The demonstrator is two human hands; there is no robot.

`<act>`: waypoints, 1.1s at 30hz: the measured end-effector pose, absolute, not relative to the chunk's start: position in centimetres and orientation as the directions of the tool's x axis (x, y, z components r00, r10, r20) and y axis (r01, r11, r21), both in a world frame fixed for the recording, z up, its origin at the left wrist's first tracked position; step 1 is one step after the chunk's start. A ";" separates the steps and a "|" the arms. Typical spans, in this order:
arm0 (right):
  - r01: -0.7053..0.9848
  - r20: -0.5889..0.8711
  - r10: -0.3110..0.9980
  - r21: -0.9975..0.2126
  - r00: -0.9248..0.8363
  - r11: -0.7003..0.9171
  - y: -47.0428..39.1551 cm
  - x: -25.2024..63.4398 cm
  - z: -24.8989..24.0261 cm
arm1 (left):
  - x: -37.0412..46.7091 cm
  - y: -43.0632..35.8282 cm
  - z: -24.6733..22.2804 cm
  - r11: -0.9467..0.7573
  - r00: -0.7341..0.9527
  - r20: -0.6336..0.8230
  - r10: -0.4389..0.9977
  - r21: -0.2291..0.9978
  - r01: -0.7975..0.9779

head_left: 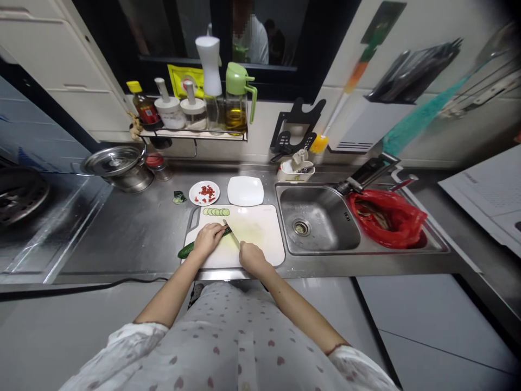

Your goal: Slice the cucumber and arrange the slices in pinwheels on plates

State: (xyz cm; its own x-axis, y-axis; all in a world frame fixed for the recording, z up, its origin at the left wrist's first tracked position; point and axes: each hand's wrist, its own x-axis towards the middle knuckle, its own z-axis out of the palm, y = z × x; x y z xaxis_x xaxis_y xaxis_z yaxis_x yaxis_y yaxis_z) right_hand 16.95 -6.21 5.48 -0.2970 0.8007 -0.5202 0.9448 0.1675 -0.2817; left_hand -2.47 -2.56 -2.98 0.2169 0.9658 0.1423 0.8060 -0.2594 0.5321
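Observation:
A dark green cucumber lies slantwise over the left part of a white cutting board. My left hand is closed over it, fingers near its cut end. In my right hand is a knife, gripped by the handle, with its blade at the cucumber's end by my left fingertips. Whether the blade is in the flesh I cannot tell. A row of several cucumber slices overlaps along the board's far edge.
Behind the board are a plate with chopped red pieces and a white plate. Cucumber scraps lie left of them. At right are a sink and a red plastic bag. A lidded pot stands back left, beside a seasoning rack.

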 end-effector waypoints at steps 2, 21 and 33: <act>0.950 -0.529 0.800 -0.270 -0.283 0.157 -6.4 17.1 5.4 | -2.5 -2.6 -3.0 -0.253 0.213 0.136 0.968 0.533 0.807; 0.948 -0.522 0.803 -0.269 -0.290 0.168 -6.2 16.6 5.0 | -2.5 -2.5 -3.2 -0.275 0.223 0.161 0.961 0.543 0.793; 0.949 -0.529 0.797 -0.266 -0.291 0.170 -6.1 16.6 4.5 | -2.6 -2.5 -3.3 -0.308 0.234 0.204 0.951 0.538 0.785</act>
